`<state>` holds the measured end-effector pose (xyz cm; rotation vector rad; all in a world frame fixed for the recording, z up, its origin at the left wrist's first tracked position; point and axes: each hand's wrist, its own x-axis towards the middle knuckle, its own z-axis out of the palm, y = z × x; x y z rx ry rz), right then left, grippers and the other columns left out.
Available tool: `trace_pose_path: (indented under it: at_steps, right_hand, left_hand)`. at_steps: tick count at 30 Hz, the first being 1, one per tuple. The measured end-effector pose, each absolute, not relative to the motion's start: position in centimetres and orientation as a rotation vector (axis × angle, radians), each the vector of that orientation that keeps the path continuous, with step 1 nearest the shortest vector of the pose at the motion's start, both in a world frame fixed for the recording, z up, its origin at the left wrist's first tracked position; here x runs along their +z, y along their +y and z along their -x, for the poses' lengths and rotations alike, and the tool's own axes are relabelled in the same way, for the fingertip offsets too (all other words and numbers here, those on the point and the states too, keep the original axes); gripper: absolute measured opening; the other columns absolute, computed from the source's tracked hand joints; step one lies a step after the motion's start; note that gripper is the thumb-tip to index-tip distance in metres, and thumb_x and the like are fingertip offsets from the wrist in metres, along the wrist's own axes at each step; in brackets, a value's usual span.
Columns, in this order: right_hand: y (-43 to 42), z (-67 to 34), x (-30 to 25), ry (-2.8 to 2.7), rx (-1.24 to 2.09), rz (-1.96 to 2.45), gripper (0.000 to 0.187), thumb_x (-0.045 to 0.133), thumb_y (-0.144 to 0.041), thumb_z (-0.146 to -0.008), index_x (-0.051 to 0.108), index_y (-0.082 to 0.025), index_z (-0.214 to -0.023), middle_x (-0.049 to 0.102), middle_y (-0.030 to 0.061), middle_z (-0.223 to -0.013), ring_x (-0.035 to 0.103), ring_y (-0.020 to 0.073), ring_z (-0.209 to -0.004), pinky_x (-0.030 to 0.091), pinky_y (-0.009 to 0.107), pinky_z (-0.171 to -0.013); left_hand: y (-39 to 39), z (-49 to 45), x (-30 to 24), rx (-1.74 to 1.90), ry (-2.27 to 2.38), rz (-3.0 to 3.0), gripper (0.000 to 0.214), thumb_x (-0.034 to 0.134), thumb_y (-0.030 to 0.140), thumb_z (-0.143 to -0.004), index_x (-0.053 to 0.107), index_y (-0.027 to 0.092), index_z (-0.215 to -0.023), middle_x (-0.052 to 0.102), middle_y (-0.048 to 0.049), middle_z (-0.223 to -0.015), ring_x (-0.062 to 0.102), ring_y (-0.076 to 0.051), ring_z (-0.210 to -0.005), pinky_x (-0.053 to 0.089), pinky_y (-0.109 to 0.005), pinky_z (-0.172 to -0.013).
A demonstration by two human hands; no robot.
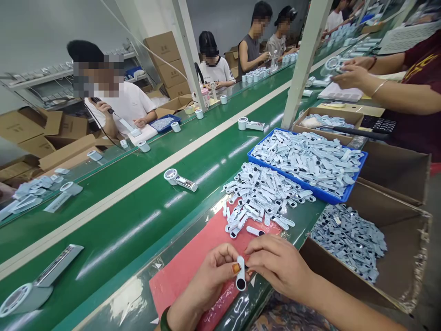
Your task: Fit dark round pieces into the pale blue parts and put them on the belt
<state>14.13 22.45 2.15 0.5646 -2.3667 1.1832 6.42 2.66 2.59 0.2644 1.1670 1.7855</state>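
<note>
My left hand [218, 271] pinches a small pale-blue plastic strap-like piece [240, 274] with a dark round spot at its lower end. Close against its right side is my right hand [277, 264], fingers drawn together; whatever sits between them is too small to make out. Both hands are over a red sheet [186, 280] at the bench edge. One similar piece [255, 231] lies just beyond my right fingertips. Past it a loose heap of the same pieces [262, 193] spreads across the sheet and bench.
A blue tray [339, 198] full of the pieces stands behind the heap. To my right is a cardboard box [396, 276] holding more. A green conveyor [138, 207] carries handheld fan bodies [181, 180]. A metal post [306, 59] rises ahead; co-workers sit across the belt.
</note>
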Motion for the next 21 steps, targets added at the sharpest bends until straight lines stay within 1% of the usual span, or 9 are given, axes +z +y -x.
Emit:
trace_pose_path:
  at_steps: [5,10,17,21]
  right_hand:
    - [22.5,-14.2,1.6,-2.233,1.362,-0.446,0.014,0.049,-0.016,-0.105,0.061,-0.023,-0.104,0.063,0.0030,-0.103,0.060,0.0172,-0.091,0.045,0.031,-0.079]
    - [22.4,-15.2,0.8,-2.236,1.542,-0.343,0.015,0.047,-0.016,-0.104,0.059,-0.025,-0.105,0.062,0.0025,-0.101,0.059,0.0176,-0.092,0.046,0.031,-0.078]
    - [22.3,-16.1,0.1,-2.253,1.622,-0.266,0.014,0.047,-0.018,-0.105,0.059,-0.026,-0.104,0.060,0.0021,-0.100,0.058,0.0179,-0.092,0.045,0.032,-0.079]
    - [22.9,-16.2,-0.2,-2.255,1.599,-0.207,0.014,0.047,-0.018,-0.105,0.059,-0.026,-0.104,0.061,0.0023,-0.102,0.059,0.0182,-0.095,0.046,0.032,-0.082]
  left_hand:
    - [2.7,-6.3,2.5,1.812,1.198,-0.241,0.034,0.082,0.035,-0.080,0.058,0.012,-0.086,0.068,-0.0078,-0.075,0.059,-0.011,-0.062,0.045,-0.021,-0.061]
    - [2.6,-6.5,2.3,1.800,1.249,-0.257,0.035,0.083,0.036,-0.079,0.058,0.012,-0.087,0.068,-0.0074,-0.075,0.059,-0.011,-0.063,0.045,-0.021,-0.062]
    - [2.8,-6.4,2.3,1.792,1.246,-0.290,0.032,0.082,0.033,-0.081,0.059,0.012,-0.087,0.069,-0.0066,-0.076,0.060,-0.010,-0.064,0.047,-0.020,-0.063]
    - [2.8,-6.5,2.3,1.775,1.267,-0.308,0.031,0.081,0.034,-0.082,0.059,0.012,-0.088,0.069,-0.0065,-0.077,0.060,-0.010,-0.065,0.047,-0.020,-0.064]
